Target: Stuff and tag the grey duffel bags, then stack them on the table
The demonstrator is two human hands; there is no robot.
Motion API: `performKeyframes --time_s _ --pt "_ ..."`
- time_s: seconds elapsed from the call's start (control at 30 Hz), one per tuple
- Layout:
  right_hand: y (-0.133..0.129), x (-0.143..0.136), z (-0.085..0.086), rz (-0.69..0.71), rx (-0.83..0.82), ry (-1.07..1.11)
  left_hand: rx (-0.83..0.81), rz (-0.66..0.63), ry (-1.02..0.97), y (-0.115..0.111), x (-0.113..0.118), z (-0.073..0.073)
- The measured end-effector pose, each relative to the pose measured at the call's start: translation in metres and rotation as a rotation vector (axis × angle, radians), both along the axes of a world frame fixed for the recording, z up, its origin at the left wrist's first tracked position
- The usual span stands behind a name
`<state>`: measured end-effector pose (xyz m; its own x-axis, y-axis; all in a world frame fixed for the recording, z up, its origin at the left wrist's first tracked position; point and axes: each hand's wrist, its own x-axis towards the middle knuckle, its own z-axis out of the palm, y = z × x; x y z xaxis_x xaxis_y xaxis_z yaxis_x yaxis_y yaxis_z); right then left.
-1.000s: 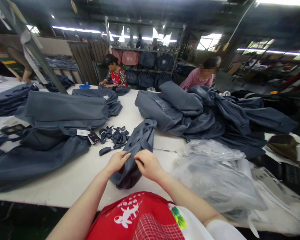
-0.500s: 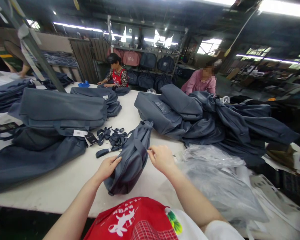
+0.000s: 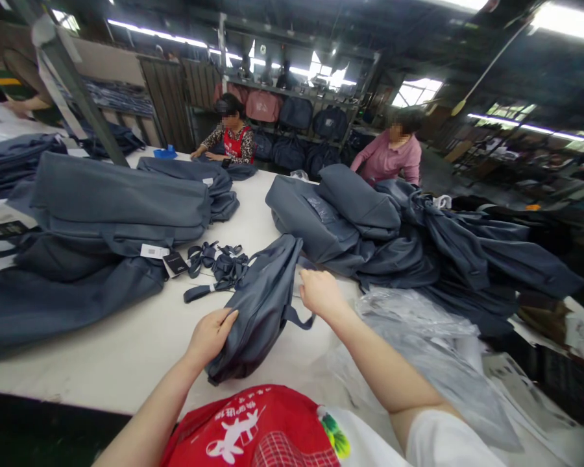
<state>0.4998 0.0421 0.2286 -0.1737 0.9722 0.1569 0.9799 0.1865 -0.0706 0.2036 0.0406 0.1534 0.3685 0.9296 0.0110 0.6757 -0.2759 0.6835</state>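
Observation:
A dark blue-grey bag [image 3: 263, 298] lies at a slant on the white table in front of me. My left hand [image 3: 213, 334] grips its near left side, thumb on top of the fabric. Just off the bag's right edge is my right hand [image 3: 321, 292], its fingers curled together; whatever they pinch is too small to make out. A strap loop [image 3: 299, 319] sticks out from the bag's right side below that hand. Beyond the bag's left side sits a tangle of dark straps [image 3: 219, 263].
Large bags [image 3: 121, 198] with paper tags [image 3: 154, 251] are stacked at left. More bags [image 3: 321, 220] pile up at the right, with clear plastic bags [image 3: 428, 350] nearer me. Two people work across the table, another at far left. A slanted metal post [image 3: 85, 97] rises at left.
The bag has turned, so a smoother face shows and the strap loop now hangs on its right side. My right hand has moved slightly right and up. My left hand keeps its hold.

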Motion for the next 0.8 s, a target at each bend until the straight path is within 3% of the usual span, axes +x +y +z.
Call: performKeyframes --time_s 0.13,0.2,0.3,0.37,0.47,0.53,0.63,0.7,0.8 --pt "0.037 0.001 -0.015 0.263 -0.006 -0.082 0.014 0.005 -0.008 0.0 0.002 0.0" --pt "0.046 0.0 -0.026 0.258 -0.035 -0.104 0.016 0.019 -0.014 0.003 -0.005 -0.002" --pt "0.038 -0.007 -0.036 0.238 0.01 -0.111 -0.082 -0.001 -0.012 0.011 -0.032 0.0" --pt "0.022 -0.017 -0.038 0.272 0.115 -0.065 -0.136 -0.007 -0.014 0.02 -0.054 0.011" --pt "-0.005 -0.037 -0.041 0.378 0.312 0.102 0.075 0.11 0.023 0.029 -0.069 0.046" --pt "-0.021 -0.049 -0.045 0.427 0.389 0.212 0.251 0.142 0.056 0.031 -0.054 0.075" --pt "-0.039 -0.06 -0.052 0.416 0.424 0.296 0.225 -0.113 0.11 0.028 -0.001 0.104" --pt "-0.049 -0.063 -0.056 0.407 0.42 0.316 0.133 -0.31 0.211 0.028 0.039 0.106" --pt "-0.063 -0.063 -0.06 0.411 0.411 0.329 0.029 -0.497 0.333 0.028 0.081 0.096"
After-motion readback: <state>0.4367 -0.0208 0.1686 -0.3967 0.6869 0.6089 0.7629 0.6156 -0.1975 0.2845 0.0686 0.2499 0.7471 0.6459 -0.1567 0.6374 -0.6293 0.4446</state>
